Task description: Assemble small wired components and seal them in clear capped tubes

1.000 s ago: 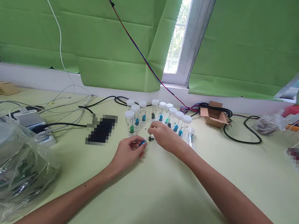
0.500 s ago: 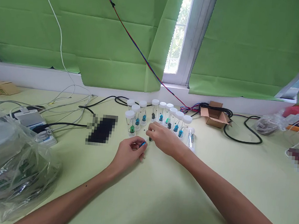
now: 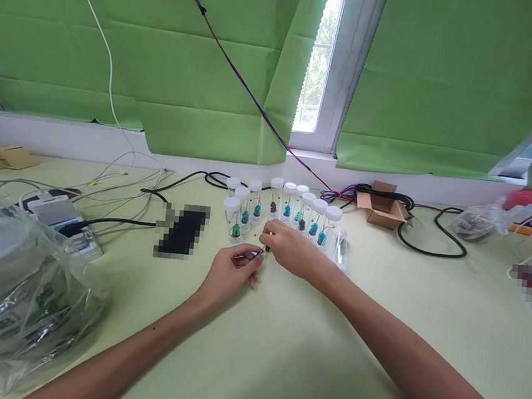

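My left hand point(image 3: 234, 265) is closed, with thumb and fingers pinching a small blue piece point(image 3: 256, 256). A thin metallic bit runs from it toward my right hand point(image 3: 283, 242), which is closed just beyond it, fingertips together. A small dark piece point(image 3: 267, 248) shows under the right fingers; what exactly they pinch is hidden. Behind the hands stand several clear vials point(image 3: 257, 202) with white caps, holding small blue, green or dark parts with thin wires. One vial point(image 3: 341, 250) at the right end lies on its side.
A blurred-out dark object point(image 3: 182, 232) lies left of the vials. Farther left are a power strip point(image 3: 80, 241), cables and a large clear plastic bag point(image 3: 25, 302). An open cardboard box point(image 3: 384, 209) and a black cable point(image 3: 432, 253) sit at the back right.
Hardly anything differs. The blue piece in my left hand has turned slightly and shows less, and the two hands stay close together at the same place.
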A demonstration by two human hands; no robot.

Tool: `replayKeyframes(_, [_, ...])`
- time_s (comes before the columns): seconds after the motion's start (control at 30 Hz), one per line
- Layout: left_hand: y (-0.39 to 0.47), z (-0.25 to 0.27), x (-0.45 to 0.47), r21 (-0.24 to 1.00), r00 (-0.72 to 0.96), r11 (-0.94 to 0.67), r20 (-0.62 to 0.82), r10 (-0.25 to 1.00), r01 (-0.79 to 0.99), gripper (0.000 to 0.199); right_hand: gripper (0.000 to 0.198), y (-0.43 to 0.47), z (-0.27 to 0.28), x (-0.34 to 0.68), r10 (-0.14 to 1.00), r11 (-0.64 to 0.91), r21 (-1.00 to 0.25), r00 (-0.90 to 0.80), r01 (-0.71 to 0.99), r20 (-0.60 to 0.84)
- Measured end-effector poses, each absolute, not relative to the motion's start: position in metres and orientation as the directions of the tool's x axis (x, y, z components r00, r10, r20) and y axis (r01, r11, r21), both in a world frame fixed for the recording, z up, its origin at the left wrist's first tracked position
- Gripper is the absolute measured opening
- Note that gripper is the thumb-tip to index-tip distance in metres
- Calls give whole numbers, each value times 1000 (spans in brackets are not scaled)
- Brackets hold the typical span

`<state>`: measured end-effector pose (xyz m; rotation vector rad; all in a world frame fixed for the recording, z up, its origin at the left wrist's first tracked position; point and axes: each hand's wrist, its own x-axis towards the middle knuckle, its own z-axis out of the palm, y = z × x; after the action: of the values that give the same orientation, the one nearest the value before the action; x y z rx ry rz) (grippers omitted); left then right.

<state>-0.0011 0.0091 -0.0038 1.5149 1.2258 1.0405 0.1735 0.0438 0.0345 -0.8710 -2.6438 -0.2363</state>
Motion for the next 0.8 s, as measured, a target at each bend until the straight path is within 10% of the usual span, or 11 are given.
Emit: replayKeyframes(0.8, [9,4,0,997,76,68,-71,995,37,35,19,53,15,172,647,728,-348,-426,590,632])
